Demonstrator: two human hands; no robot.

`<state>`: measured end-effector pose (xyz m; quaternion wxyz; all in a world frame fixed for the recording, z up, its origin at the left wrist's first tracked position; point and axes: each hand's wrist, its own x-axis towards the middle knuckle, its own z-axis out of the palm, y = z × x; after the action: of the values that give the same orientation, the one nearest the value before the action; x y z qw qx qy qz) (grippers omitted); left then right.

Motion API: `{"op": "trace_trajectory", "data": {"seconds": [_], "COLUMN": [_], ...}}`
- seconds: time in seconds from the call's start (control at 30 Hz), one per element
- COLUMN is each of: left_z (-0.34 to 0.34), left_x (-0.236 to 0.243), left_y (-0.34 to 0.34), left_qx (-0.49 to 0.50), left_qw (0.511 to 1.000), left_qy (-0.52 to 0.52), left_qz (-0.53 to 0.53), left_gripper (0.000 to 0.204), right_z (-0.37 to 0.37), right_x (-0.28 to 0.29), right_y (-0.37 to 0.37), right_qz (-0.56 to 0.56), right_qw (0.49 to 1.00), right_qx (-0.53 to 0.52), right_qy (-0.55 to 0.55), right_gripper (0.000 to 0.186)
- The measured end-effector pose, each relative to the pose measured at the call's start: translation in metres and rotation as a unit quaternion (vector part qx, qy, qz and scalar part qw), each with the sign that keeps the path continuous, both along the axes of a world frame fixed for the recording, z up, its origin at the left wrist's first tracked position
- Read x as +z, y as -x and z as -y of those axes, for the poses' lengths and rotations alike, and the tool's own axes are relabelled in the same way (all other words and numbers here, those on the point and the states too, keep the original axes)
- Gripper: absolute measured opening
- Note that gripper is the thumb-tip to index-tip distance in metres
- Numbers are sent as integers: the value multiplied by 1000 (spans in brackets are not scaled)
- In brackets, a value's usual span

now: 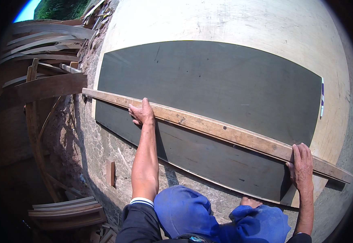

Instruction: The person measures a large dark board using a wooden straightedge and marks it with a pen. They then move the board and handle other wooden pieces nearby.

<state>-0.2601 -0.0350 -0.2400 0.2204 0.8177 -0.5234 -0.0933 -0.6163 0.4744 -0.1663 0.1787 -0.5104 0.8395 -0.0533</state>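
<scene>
My left hand (144, 113) is closed on a long wooden bar (209, 123), with the thumb laid across its upper face and the fingers curled at its near side. My right hand (303, 164) grasps the same bar close to its right end, fingers over the top and thumb at the near edge. The bar runs slantwise across a dark grey panel (209, 77), its left end farther from me than its right, and both ends reach past the panel's sides; whether it rests flat along its whole length I cannot tell. The panel has a bowed far edge and lies on a pale wooden sheet (225, 20), which shows beyond it and at both sides. A purple and white pen (322, 97) lies just beside the panel's right edge. My knees, in blue trousers (184, 210), are at the near side. On the rough ground (97, 146) to my left are a small brown block (110, 173) and a thin pale strip (123, 158). Farther left sits a stack of curved boards (67, 214), and more curved pieces (42, 40) are heaped beyond, with greenery (61, 9) behind them.
</scene>
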Motion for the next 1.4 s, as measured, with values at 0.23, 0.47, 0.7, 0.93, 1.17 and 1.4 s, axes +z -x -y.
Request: {"op": "trace_trajectory", "data": {"seconds": [0.23, 0.47, 0.7, 0.93, 1.17, 1.4], "left_z": [1, 4, 10, 9, 10, 13], "left_x": [-1, -3, -4, -4, -4, -12], "left_y": [-2, -4, -8, -9, -9, -12], "left_qx": [-4, 7, -5, -11, -10, -4], "left_qw": [1000, 1000, 999, 999, 999, 999], "left_qy": [5, -8, -11, -16, -22, -1], "left_qz": [3, 27, 52, 41, 42, 54], "left_gripper": [102, 100, 100, 102, 103, 103], "right_z": [5, 2, 2, 3, 3, 3], "right_x": [4, 5, 6, 8, 6, 7], "right_y": [1, 7, 9, 9, 8, 8], "right_qz": [13, 1, -6, 1, 2, 5], "right_qw": [1000, 999, 999, 999, 999, 1000], "right_qx": [-2, 31, 44, 40, 34, 29], "right_qy": [-5, 20, 7, 14, 14, 5], "right_gripper": [76, 75, 72, 72, 72, 72]}}
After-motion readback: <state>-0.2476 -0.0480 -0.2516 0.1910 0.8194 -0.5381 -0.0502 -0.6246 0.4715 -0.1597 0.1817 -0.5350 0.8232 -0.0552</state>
